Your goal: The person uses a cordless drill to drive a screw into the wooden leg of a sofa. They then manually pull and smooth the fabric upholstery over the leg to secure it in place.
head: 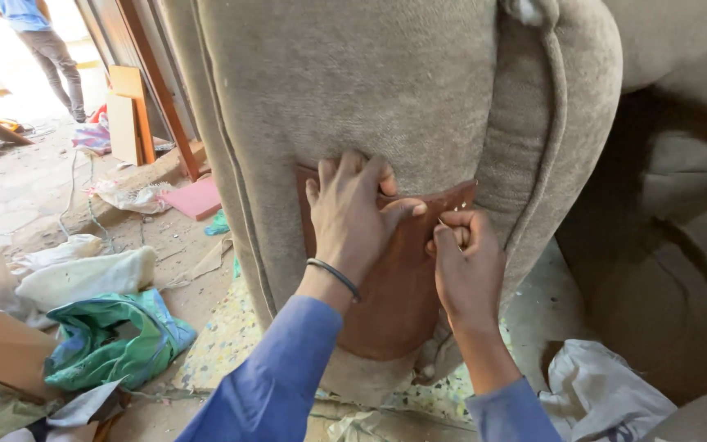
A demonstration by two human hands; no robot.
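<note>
Blue sleeves (276, 381) enter at the bottom edge, nearest the lens; at far left, crumpled green cloth (112, 340) lies on the littered floor beside pale bundled fabric (83, 274), with a pink slab (196, 198) and leaning boards (128, 115) farther back, and a standing person (47, 41) at top left; centre, the left hand (352, 214), a dark band at its wrist, lies flat with fingers slightly spread, pressing a brown leather patch (398, 295) against the grey-beige upholstered sofa arm (353, 82); just right, the right hand (466, 262) is curled, fingertips pinched on a thin needle-like pin (443, 223) at the patch's upper right edge; at lower right, white crumpled cloth (607, 393).
</note>
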